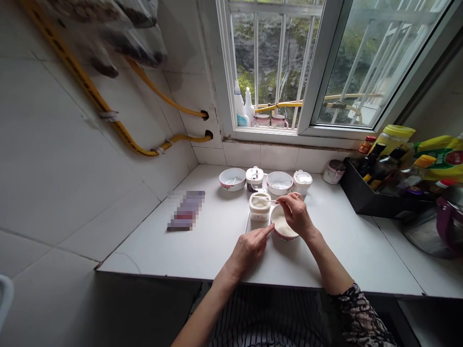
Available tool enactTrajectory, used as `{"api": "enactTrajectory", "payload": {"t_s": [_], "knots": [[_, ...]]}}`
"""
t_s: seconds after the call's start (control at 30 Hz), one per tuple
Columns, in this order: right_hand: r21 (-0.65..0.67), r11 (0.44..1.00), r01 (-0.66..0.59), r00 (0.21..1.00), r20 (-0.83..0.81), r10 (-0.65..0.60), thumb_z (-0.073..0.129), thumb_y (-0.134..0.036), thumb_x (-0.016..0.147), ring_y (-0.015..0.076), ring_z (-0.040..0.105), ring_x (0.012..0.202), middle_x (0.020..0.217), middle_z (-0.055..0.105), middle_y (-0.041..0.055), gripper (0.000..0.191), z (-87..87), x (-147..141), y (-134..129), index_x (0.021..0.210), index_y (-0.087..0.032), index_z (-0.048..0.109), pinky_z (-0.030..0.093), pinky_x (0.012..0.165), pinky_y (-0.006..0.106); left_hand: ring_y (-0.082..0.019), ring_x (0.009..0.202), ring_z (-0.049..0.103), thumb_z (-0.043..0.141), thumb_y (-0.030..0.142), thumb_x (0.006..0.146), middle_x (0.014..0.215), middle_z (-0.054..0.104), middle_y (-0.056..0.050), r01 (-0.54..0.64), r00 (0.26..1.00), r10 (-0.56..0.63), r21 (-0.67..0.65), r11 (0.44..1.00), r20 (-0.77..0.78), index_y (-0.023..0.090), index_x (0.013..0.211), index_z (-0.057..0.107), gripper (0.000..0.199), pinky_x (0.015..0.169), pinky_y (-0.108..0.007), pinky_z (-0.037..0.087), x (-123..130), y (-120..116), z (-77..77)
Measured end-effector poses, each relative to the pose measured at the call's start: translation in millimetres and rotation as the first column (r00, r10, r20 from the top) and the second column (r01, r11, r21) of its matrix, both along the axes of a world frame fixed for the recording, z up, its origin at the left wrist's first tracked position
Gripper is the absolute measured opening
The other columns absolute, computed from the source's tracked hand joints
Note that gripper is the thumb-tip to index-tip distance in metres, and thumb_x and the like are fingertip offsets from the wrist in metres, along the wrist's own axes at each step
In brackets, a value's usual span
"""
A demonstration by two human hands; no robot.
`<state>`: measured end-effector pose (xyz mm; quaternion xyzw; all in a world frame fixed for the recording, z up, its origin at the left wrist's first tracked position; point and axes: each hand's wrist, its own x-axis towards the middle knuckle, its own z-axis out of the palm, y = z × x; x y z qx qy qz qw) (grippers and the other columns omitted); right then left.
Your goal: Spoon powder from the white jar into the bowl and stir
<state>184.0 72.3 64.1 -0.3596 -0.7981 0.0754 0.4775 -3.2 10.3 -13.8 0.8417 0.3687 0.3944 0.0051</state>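
My right hand (295, 212) pinches the handle of a small white spoon (265, 199), whose far end is over an open square container (259, 212) with pale contents. Below that hand is a bowl (280, 224) holding a pale, powdery or grainy substance. The fingertips of my left hand (251, 248) touch the bowl's left rim; its fingers are together and partly hidden, so whether they hold anything else is unclear. Behind stand a white bowl (232, 180), a lidded jar with dark contents (254, 178), another bowl (279, 183) and a white lidded jar (302, 182).
A blurred flat item (186, 212) lies on the white counter (152, 250) at left. On the right are a pinkish jar (333, 172), a black box of bottles (376, 193) and a pot with a purple handle (427, 233). The window is behind.
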Motion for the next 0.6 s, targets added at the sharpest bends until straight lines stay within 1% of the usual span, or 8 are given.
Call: {"api": "enactTrajectory", "payload": {"t_s": [0.03,0.1,0.2,0.27,0.37,0.43,0.53,0.6], "knots": [[-0.041,0.999,0.015,0.998,-0.063,-0.018,0.049,-0.024,0.092,0.0223,0.063,0.077,0.079,0.073,0.0062,0.015,0.8,1,-1,0.085,-0.023,0.063,0.043,0.090,0.043,-0.017,0.083,0.071,0.042,0.006,0.095,0.099,0.073,-0.009,-0.003,1.000,0.003,0.000,1.000,0.004,0.018,0.140,0.050,0.048,0.071,-0.027,0.061,0,0,0.1],[-0.195,0.981,0.005,0.968,-0.244,-0.054,0.054,-0.029,0.089,0.0232,0.065,0.081,0.080,0.073,0.0066,0.011,3.3,2,-2,0.086,-0.023,0.062,0.046,0.087,0.042,-0.017,0.083,0.071,0.042,0.006,0.095,0.099,0.073,-0.009,-0.001,1.000,0.001,0.005,1.000,0.013,0.018,0.140,0.050,0.047,0.072,-0.027,0.061,0,0,0.2],[-0.455,0.886,-0.091,0.856,-0.490,-0.163,0.058,-0.035,0.081,0.0219,0.066,0.075,0.075,0.071,0.0053,0.014,8.0,7,-2,0.084,-0.021,0.061,0.050,0.072,0.035,-0.018,0.086,0.071,0.043,0.005,0.094,0.101,0.072,-0.009,0.014,1.000,-0.014,0.017,1.000,0.025,0.017,0.140,0.049,0.048,0.074,-0.029,0.061,0,0,-0.1],[-0.552,0.825,-0.120,0.794,-0.552,-0.254,0.059,-0.034,0.075,0.0193,0.063,0.065,0.066,0.068,0.0031,0.014,10.6,13,1,0.079,-0.020,0.061,0.047,0.061,0.030,-0.018,0.086,0.072,0.044,0.005,0.094,0.101,0.073,-0.010,0.022,0.999,-0.022,0.022,1.000,0.028,0.017,0.140,0.049,0.048,0.074,-0.029,0.061,0,0,-0.4],[-0.585,0.804,-0.106,0.783,-0.547,-0.295,0.055,-0.027,0.066,0.0150,0.053,0.052,0.051,0.060,-0.0009,0.009,11.5,24,5,0.067,-0.020,0.060,0.040,0.052,0.026,-0.018,0.086,0.072,0.043,0.006,0.095,0.102,0.073,-0.010,0.021,0.999,-0.022,0.013,1.000,0.024,0.018,0.141,0.048,0.047,0.073,-0.028,0.061,0,0,-0.4],[-0.575,0.815,-0.078,0.826,-0.494,-0.270,0.052,-0.024,0.062,0.0133,0.049,0.047,0.045,0.055,-0.0026,0.008,10.1,30,7,0.061,-0.020,0.059,0.039,0.051,0.026,-0.018,0.088,0.072,0.043,0.007,0.096,0.104,0.073,-0.010,0.020,0.999,-0.020,0.006,1.000,0.025,0.018,0.141,0.048,0.047,0.074,-0.027,0.061,0,0,0.1],[-0.556,0.831,0.013,0.912,-0.334,-0.237,0.048,-0.023,0.060,0.0128,0.047,0.045,0.043,0.053,-0.0031,0.011,6.3,30,7,0.057,-0.021,0.059,0.038,0.051,0.026,-0.017,0.088,0.072,0.043,0.007,0.096,0.105,0.072,-0.010,0.020,1.000,-0.020,0.004,1.000,0.022,0.018,0.141,0.048,0.046,0.074,-0.027,0.061,0,-1,1.0],[-0.545,0.837,0.036,0.954,-0.231,-0.192,0.047,-0.022,0.060,0.0124,0.047,0.045,0.043,0.054,-0.0030,0.013,3.7,27,5,0.056,-0.021,0.059,0.037,0.051,0.026,-0.017,0.087,0.072,0.044,0.007,0.096,0.104,0.073,-0.010,0.018,1.000,-0.018,0.000,1.000,0.020,0.018,0.141,0.048,0.046,0.074,-0.026,0.060,0,-1,1.1]]}}
